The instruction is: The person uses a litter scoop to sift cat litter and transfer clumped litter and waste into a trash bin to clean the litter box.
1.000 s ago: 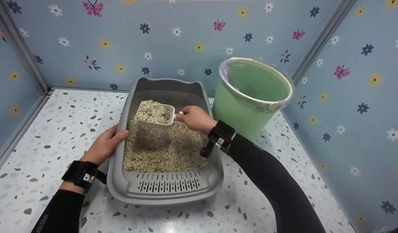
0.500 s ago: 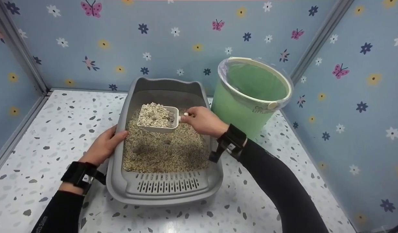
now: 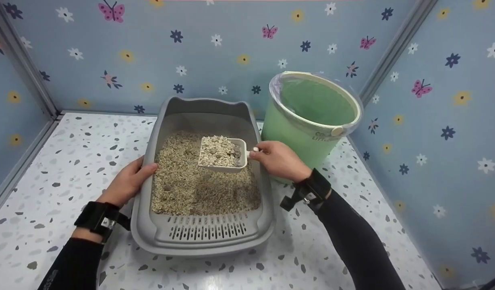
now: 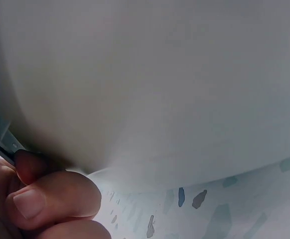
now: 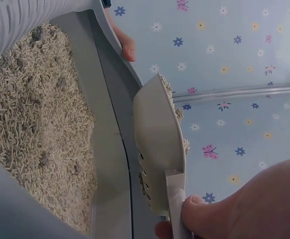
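Observation:
A grey litter box (image 3: 205,249) filled with pale, grainy litter (image 3: 191,185) stands on the speckled table. My left hand (image 3: 124,181) grips its left rim, thumb on top; in the left wrist view the fingers (image 4: 55,199) curl below the rim. With my right hand (image 3: 283,161) I pinch the short handle of a white litter scoop (image 3: 222,169). The scoop hovers level above the right half of the box, heaped with litter and a few greyer clumps. From the right wrist view, the scoop's slotted underside (image 5: 157,134) shows, apart from the litter below.
Just right of the box stands a green bin (image 3: 299,141) lined with a clear bag, its rim higher than the box. Flower-patterned walls (image 3: 215,52) close off the back and both sides. The box's front lip (image 3: 207,227) is slotted.
My right hand has carried the loaded scoop rightward and slightly toward me, from the box's left half to its right side. My left hand keeps its hold on the rim.

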